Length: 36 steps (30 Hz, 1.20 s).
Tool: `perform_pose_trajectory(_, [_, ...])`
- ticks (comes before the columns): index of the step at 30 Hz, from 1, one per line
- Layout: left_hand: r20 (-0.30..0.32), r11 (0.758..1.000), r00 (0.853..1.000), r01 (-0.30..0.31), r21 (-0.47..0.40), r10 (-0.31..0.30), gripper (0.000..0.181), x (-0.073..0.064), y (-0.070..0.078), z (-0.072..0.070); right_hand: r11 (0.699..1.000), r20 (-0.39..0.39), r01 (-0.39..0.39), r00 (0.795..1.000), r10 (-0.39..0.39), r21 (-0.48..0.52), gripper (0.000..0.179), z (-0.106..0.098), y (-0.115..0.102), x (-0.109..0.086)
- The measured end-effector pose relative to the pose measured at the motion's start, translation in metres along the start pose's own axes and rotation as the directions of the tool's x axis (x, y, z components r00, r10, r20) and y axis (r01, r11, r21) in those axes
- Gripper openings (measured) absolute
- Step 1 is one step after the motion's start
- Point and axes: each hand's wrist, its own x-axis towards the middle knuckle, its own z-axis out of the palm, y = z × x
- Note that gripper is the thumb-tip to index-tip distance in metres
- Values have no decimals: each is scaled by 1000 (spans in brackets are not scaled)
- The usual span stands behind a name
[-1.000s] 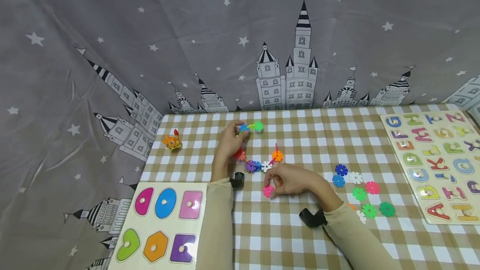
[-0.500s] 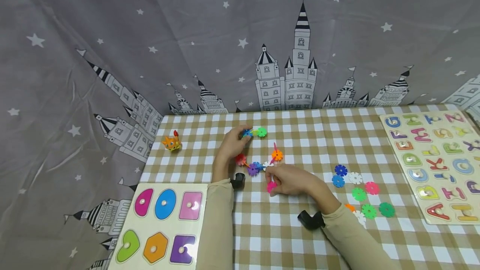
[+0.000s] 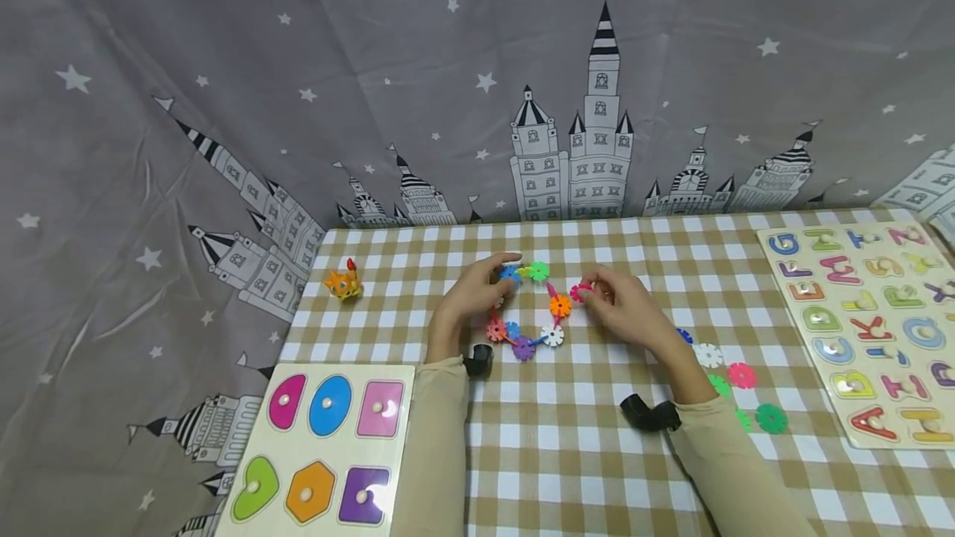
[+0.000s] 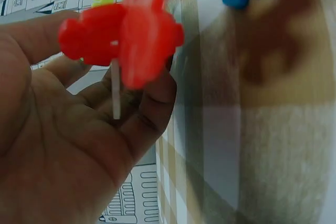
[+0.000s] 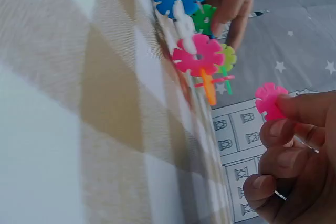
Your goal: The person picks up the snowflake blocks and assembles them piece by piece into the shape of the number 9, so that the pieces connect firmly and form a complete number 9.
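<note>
A curved chain of interlocking snowflake discs (image 3: 559, 306) lies in the middle of the table, in red, purple, white, orange, blue and green. My left hand (image 3: 470, 297) grips its far left part near a blue disc (image 3: 511, 273). A red disc (image 4: 147, 51) of the chain fills the left wrist view, partly in front of those fingers. Between thumb and fingertips my right hand (image 3: 625, 310) pinches a loose pink snowflake disc (image 5: 269, 100). It is held just right of the chain's orange disc, with a gap between them.
Several loose snowflake discs (image 3: 742, 375) lie right of centre, partly behind the right forearm. A shape puzzle board (image 3: 406, 388) is at the front left, an alphabet board (image 3: 828, 429) at the right. An orange toy figure (image 3: 343, 282) stands at the far left.
My right hand has moved away from me and to the right with the pink disc, from the chain's near side to its right. The left hand has shifted the chain's far end slightly right and nearer.
</note>
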Motion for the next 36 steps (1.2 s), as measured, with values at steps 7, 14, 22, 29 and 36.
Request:
perform_pose_trajectory(7, [66, 999, 997, -29, 29, 27, 50, 0, 10, 6, 997, -93, -70, 993, 73, 35, 10, 9, 2, 0])
perform_pose_trajectory(14, [69, 997, 997, -48, 59, 44, 50, 0, 13, 6, 963, -23, -175, 983, 183, 205, 15, 18, 2, 2])
perform_pose_trajectory(22, [46, 998, 998, -35, 46, 33, 55, 2, 12, 7, 928, 35, -254, 966, 255, 272, 16, 17, 2, 1])
perform_pose_trajectory(29, [79, 984, 986, -152, 97, 145, 52, 3, 15, 9, 983, -75, -153, 984, 161, 99, 12, 14, 6, 1])
perform_pose_trajectory(36, [118, 987, 984, -145, 62, 137, 43, 5, 19, 14, 996, -130, -86, 987, 90, 38, 14, 15, 5, 2])
